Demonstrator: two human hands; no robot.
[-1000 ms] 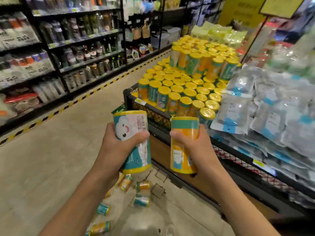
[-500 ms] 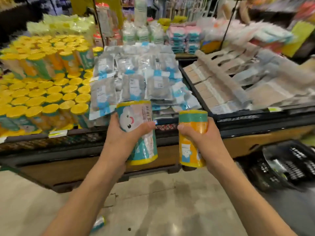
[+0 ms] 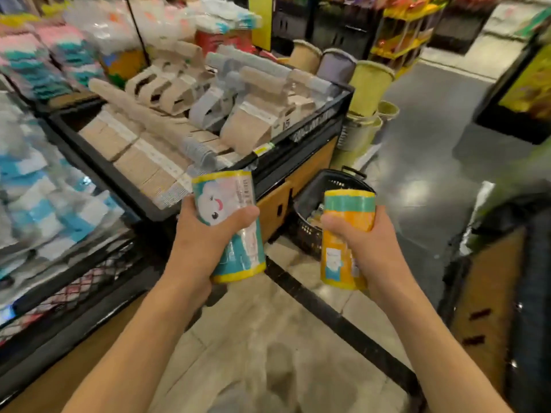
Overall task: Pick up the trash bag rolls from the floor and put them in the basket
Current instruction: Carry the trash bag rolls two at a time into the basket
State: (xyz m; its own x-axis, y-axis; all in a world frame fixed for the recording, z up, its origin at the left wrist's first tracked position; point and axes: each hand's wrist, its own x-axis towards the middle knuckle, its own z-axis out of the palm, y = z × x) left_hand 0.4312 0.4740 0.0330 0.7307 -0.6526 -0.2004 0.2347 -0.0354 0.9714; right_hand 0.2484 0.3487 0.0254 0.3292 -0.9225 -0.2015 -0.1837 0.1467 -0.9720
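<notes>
Both bare forearms reach forward from the bottom of the view, angled in toward each other, with the hands held up at about the same height over the tiled floor (image 3: 262,338).

The left hand (image 3: 202,242) is wrapped around a teal roll (image 3: 229,225) of trash bags with yellow ends and a cartoon face on the label; the thumb lies across the front and the fingers curl behind, out of sight. The roll stands nearly upright, tilted slightly to the left at its top.

The right hand (image 3: 366,242) grips a yellow roll (image 3: 346,234) with a green band at its top, the thumb pressing the front and the fingers closed around the far side. This roll is upright too.

The basket (image 3: 310,201), black with a perforated wall, sits on the floor beside the corner of a display bin (image 3: 313,120) stacked with beige and grey packaged goods. It lies just beyond the two rolls, and the yellow roll covers part of its rim. Something lies inside it, possibly more rolls, but the view is too blurred to tell.

To the left, blue and white packets (image 3: 44,204) in another bin are smeared by motion. Stacked buckets (image 3: 369,84) stand past the display bin. The right edge is dark and indistinct.
</notes>
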